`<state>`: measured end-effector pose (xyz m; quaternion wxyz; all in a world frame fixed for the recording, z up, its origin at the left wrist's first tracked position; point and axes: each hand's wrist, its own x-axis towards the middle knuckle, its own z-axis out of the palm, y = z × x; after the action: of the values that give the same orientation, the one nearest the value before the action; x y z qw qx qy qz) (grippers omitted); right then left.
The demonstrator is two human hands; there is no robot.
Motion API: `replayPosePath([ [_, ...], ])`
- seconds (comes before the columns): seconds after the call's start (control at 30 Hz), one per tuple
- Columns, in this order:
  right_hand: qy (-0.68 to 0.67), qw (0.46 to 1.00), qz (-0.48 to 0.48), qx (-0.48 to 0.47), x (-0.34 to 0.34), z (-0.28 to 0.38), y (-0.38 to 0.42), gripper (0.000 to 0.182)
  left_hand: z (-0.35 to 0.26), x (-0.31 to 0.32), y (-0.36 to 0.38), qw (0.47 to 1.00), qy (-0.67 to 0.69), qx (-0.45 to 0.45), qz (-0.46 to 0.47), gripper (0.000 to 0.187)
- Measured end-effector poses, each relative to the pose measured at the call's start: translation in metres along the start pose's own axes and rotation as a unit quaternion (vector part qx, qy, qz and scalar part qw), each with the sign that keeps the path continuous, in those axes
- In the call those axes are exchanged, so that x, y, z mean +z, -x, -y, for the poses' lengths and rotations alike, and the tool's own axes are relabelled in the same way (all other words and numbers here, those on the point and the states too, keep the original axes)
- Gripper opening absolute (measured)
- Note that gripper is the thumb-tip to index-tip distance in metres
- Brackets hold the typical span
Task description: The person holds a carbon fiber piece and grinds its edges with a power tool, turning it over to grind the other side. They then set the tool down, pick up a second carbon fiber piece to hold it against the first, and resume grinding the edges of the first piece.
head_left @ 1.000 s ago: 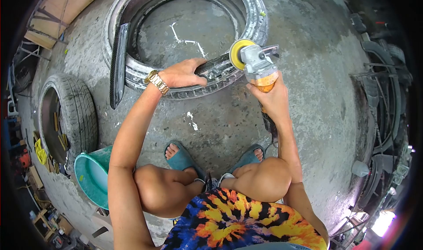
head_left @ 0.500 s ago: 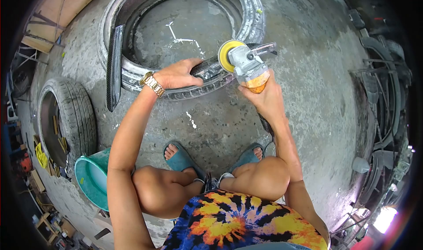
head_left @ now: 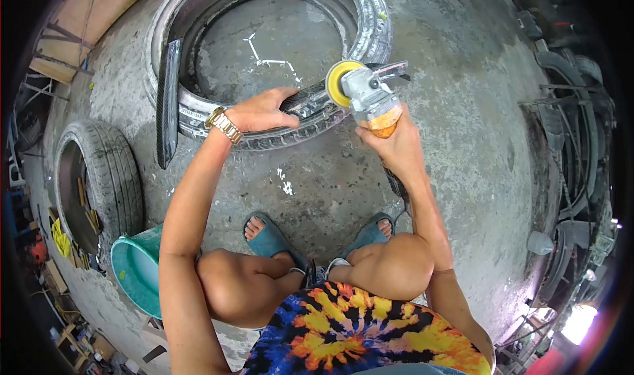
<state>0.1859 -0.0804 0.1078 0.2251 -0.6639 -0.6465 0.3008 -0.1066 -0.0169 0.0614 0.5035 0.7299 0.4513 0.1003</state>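
My right hand (head_left: 399, 140) is wrapped round the orange-and-grey body of an angle grinder (head_left: 370, 94). Its yellow disc (head_left: 337, 83) overlaps a long black carbon-fibre part (head_left: 310, 102) lying across the near rim of a worn tire (head_left: 277, 137). With the thumb on the near side and the fingers on the far side, my left hand (head_left: 264, 111) grips that part, left of the disc. A gold watch is on my left wrist. Another carbon-fibre piece (head_left: 169, 104) leans at the tire's left side.
A second tire (head_left: 119, 177) stands upright on the left, with a teal bucket (head_left: 135, 272) beside it. Car parts and frames (head_left: 571, 144) line the right edge. Concrete floor (head_left: 462, 130) lies around my sandalled feet.
The whole view has shifted slightly to the left. My left hand, the grinder and the carbon-fibre part keep nearly the same places relative to each other.
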Motion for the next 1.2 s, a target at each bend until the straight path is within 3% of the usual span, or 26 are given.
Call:
replayPosePath([
  [0.2, -0.044, 0.995, -0.073, -0.042, -0.010, -0.009, -0.006, 0.059, 0.007, 0.000, -0.003, 1.000, 0.001, -0.008, -0.003, 0.085],
  [0.47, 0.015, 1.000, 0.006, -0.003, -0.005, 0.007, 0.001, 0.058, -0.001, 0.000, 0.000, 1.000, -0.021, -0.010, 0.001, 0.086],
  [1.2, 0.012, 1.000, 0.026, -0.014, 0.002, 0.009, 0.002, 0.059, -0.001, 0.000, -0.001, 0.999, -0.050, -0.019, -0.006, 0.091],
])
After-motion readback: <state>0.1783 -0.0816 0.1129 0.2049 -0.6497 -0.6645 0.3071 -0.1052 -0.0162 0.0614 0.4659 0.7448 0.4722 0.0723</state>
